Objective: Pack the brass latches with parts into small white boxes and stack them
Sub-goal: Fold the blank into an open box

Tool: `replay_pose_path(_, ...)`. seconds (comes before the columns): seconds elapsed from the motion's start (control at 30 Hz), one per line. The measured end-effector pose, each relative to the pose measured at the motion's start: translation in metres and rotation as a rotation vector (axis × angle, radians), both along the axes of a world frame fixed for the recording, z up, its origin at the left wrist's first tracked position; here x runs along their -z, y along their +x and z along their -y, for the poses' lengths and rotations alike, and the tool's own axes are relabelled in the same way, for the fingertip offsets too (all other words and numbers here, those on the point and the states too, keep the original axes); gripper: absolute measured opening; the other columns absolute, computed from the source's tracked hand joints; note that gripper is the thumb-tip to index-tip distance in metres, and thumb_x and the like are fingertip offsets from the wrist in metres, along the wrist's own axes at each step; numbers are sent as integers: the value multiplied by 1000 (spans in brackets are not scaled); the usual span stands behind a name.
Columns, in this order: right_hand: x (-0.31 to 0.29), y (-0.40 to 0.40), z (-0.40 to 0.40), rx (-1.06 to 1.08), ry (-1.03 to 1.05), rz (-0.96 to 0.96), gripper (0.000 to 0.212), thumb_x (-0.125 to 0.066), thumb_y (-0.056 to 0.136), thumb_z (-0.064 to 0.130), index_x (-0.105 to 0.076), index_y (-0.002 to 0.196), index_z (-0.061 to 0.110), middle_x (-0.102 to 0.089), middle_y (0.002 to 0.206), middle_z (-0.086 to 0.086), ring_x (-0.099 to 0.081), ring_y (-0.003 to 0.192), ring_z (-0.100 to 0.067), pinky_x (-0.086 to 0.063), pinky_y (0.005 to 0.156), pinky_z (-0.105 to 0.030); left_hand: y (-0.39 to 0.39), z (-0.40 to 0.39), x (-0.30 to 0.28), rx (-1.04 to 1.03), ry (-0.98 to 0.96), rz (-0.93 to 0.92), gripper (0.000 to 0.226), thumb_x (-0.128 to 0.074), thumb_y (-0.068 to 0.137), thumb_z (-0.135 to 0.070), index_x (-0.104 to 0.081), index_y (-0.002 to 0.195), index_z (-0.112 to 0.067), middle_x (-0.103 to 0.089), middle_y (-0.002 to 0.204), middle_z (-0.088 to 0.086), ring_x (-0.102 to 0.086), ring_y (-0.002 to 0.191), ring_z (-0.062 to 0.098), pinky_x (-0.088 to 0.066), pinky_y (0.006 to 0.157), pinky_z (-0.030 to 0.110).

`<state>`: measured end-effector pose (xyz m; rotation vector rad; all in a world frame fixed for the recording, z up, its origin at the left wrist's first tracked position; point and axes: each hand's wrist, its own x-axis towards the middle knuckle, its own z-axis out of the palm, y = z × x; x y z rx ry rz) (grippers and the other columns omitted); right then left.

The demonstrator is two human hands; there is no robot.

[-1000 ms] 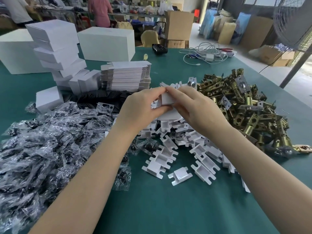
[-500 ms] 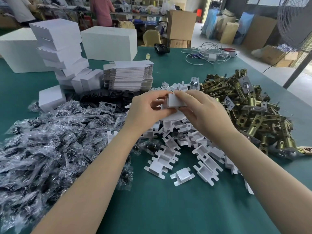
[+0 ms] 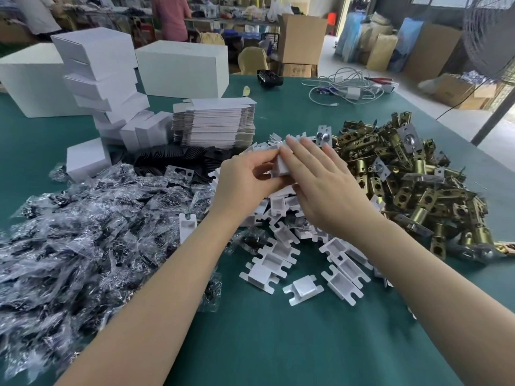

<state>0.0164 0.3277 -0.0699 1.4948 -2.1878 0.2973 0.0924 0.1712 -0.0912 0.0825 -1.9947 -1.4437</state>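
Straightened since before, right hand (image 3: 326, 188) fingers press the small white cardboard box (image 3: 282, 165) pinched by left hand (image 3: 248, 182).

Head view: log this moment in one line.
left hand: holds white piece | right hand: fingers flat on it | latches: piled, untouched

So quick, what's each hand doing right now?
Left hand: pinching a small white box.
Right hand: open, straight fingers pressed flat against the same box.
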Motion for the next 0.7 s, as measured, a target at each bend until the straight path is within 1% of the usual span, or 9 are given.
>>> replay_pose_path(0.13,2,-3,-3,71,-142,293,78,-53,97,17,-4,157,13,-3,164,-1,-1,152,-19,2,122,-32,3,1,-4,-4,33,-43,45,-85,76,-6,-71,114,-26,-74,109,-8,-71,101,7,-59,87,27)
replay_pose_path(0.2,4,-6,-8,35,-291,637,85,-61,95,15,-5,158,19,-19,163,3,-17,149,-13,-14,119,-30,5,2,-9,20,60,-44,42,-83,77,-4,-67,108,-28,-72,109,-10,-70,103,6,-58,83,23)
replay_pose_path(0.27,2,-7,-13,-17,-418,836,74,-66,92,13,-26,154,20,-50,144,9,-45,129,1,-37,108,-22,7,6,-15,75,90,-1,41,-81,79,-3,-62,107,-27,-69,112,-5,-69,103,8,-56,82,21)
replay_pose_path(0.33,1,-9,-17,0,-497,705,49,-69,89,8,-53,134,15,-60,120,13,-51,106,11,-46,95,-19,11,13,-19,209,112,112,41,-84,77,-11,-60,108,-23,-66,119,-3,-68,104,9,-55,81,20)
replay_pose_path(0.43,-1,-6,-17,19,-490,303,34,-74,77,-3,-71,107,11,-61,120,-9,-48,118,-25,-37,103,-44,17,18,-25,482,373,267,71,-91,50,-56,-67,104,-18,-63,131,-2,-67,109,19,-59,86,34)
replay_pose_path(0.5,1,-1,-18,-98,-414,151,23,-73,78,2,-74,99,13,-59,124,-16,-46,123,-35,-35,105,-45,15,15,-27,394,445,299,88,-78,49,-75,-63,116,-21,-63,130,2,-67,98,26,-62,75,37)
replay_pose_path(0.6,5,4,-25,-239,-217,184,21,-60,88,31,-60,110,33,-49,136,10,-31,131,12,-36,104,-31,11,5,-25,299,495,305,77,-63,73,-61,-41,143,-35,-58,138,1,-64,87,14,-53,59,26)
replay_pose_path(0.63,6,6,-29,-278,-181,139,29,-61,88,26,-58,116,33,-46,138,9,-31,133,12,-38,102,-32,10,3,-22,309,516,279,74,-62,79,-48,-37,148,-34,-60,136,1,-67,96,15,-57,70,30)
replay_pose_path(0.7,13,2,-33,-247,-198,-89,52,-66,82,3,-54,128,24,-43,138,-10,-37,132,-20,-39,106,-42,10,2,-18,260,512,221,75,-63,85,-31,-30,152,-31,-70,120,0,-67,109,20,-56,89,39)
